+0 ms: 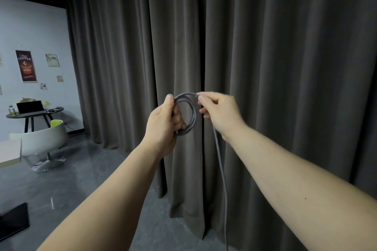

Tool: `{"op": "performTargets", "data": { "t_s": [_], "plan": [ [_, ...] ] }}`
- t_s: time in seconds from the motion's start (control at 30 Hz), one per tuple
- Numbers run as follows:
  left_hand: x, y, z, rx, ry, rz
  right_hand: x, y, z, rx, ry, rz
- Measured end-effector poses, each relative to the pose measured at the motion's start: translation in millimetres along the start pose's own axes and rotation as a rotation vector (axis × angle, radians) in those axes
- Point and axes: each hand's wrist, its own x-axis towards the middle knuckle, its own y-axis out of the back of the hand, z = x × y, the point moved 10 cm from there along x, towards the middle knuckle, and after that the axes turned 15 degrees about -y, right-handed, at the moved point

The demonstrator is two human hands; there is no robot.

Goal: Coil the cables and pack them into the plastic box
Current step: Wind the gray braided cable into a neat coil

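Note:
A grey braided cable (192, 115) is wound into several round loops held up in front of a dark curtain. My left hand (163, 124) grips the left side of the coil, thumb on top and fingers curled through the loops. My right hand (219, 111) pinches the cable at the top right of the coil. The loose tail (221, 169) hangs straight down from under my right hand and leaves the frame at the bottom. No plastic box is in view.
A dark grey curtain (265, 67) fills the background. At the left stand a white swivel chair (43, 140), a round dark table (34, 114) with a laptop, and the corner of a pale tabletop (10, 153). The floor is glossy grey.

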Motion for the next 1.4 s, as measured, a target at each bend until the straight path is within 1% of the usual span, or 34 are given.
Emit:
{"op": "performTargets", "data": {
  "t_s": [0.07,0.13,0.2,0.27,0.33,0.43,0.53,0.63,0.7,0.77,0.87,0.97,1.07,1.13,1.17,1.2,1.27,1.33,1.4],
  "plan": [
    [4,5,-3,-0.084,0.016,0.093,-5,-9,11,-0.09,0.012,-0.043],
    [5,6,-7,-0.161,0.051,0.136,-13,-15,13,-0.271,0.093,-0.048],
    [5,1,-9,-0.221,0.078,0.121,-17,-13,6,-0.4,0.185,-0.006],
    [4,-7,-10,-0.276,0.095,0.079,-16,-4,1,-0.422,0.233,0.064],
    [3,-14,-12,-0.316,0.103,0.027,-11,2,1,-0.392,0.215,0.088],
    [4,-18,-15,-0.355,0.119,-0.012,-6,-3,11,-0.232,0.1,-0.034],
    [4,-22,-17,-0.369,0.135,-0.042,-4,-6,17,-0.267,0.093,-0.084],
    [0,-31,-17,-0.411,0.17,-0.087,-5,-3,11,-0.291,0.131,-0.066],
    [-3,-38,-14,-0.428,0.184,-0.121,-2,4,9,-0.212,0.103,-0.041],
    [-3,-42,-10,-0.396,0.172,-0.153,3,10,12,-0.126,0.063,-0.029],
    [-6,-45,-8,-0.331,0.16,-0.179,6,14,15,-0.087,0.04,-0.03],
    [-7,-49,-9,-0.316,0.15,-0.189,6,11,22,-0.025,0.013,-0.052],
    [-3,-48,-6,-0.27,0.088,-0.196,4,7,24,0.004,0.025,-0.049],
    [2,-41,-4,-0.214,0.033,-0.169,1,4,21,-0.073,0.058,-0.046],
    [5,-36,-5,-0.2,0.016,-0.135,1,0,23,-0.11,0.053,-0.072],
    [9,-30,-6,-0.199,0.006,-0.089,0,-6,30,-0.135,0.017,-0.126],
    [15,-18,-7,-0.229,-0.008,0.023,-5,-20,57,-0.228,-0.116,-0.258],
    [23,-2,-4,-0.267,-0.022,0.144,-17,-28,91,-0.419,-0.251,-0.368],
    [29,14,2,-0.331,-0.036,0.258,-26,-23,115,-0.533,-0.324,-0.398]
  ]
}}
